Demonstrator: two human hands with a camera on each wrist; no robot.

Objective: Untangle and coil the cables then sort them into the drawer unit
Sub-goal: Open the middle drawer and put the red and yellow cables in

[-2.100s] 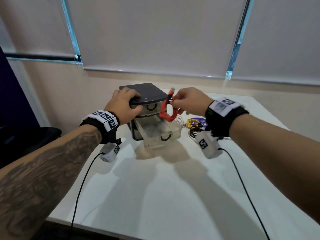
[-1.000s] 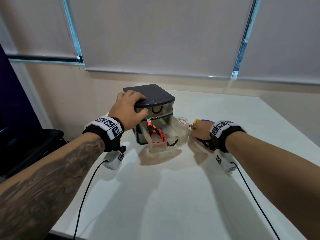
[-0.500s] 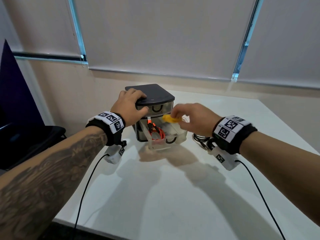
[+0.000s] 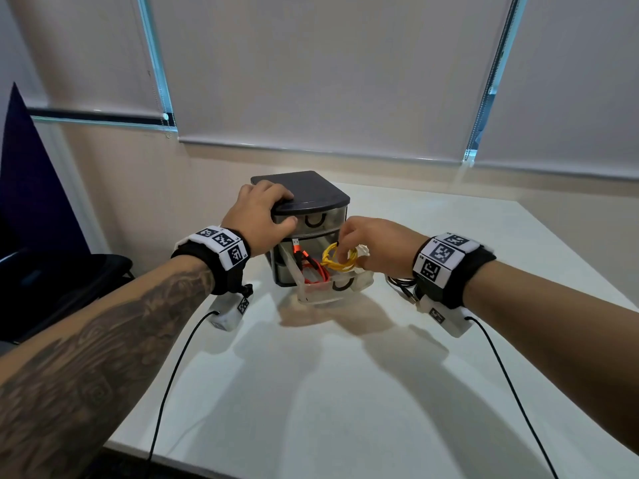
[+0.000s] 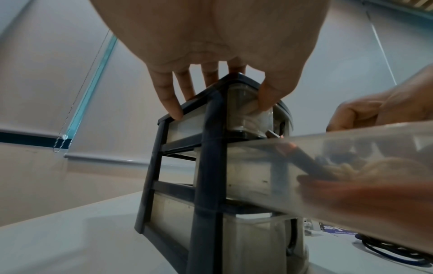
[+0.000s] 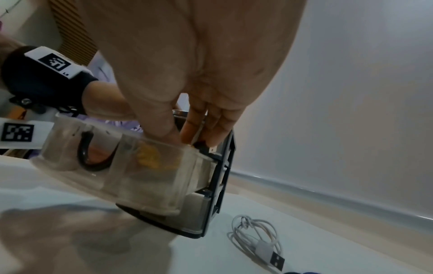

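Note:
A small drawer unit (image 4: 311, 193) with a dark top stands at the back of the white table (image 4: 311, 392). Its clear middle drawer (image 4: 320, 295) is pulled out. An orange-red coiled cable (image 4: 313, 269) lies in the drawer's left side. My right hand (image 4: 375, 247) reaches into the drawer from above and pinches a yellow coiled cable (image 4: 340, 262) in its right side. The yellow cable (image 6: 151, 155) shows blurred through the drawer wall. My left hand (image 4: 259, 216) grips the unit's top, fingers on the lid (image 5: 225, 83) and thumb on the top drawer's front.
A white coiled USB cable (image 6: 256, 236) lies on the table to the right of the unit. A black cable (image 4: 403, 286) lies by my right wrist. A dark chair (image 4: 62, 281) stands left of the table. The wall and blinds are close behind the unit.
My right hand put the orange-red cable in the drawer, fetched the yellow coil from the table on the right, and has now lowered it into the drawer. The left hand stayed on the unit.

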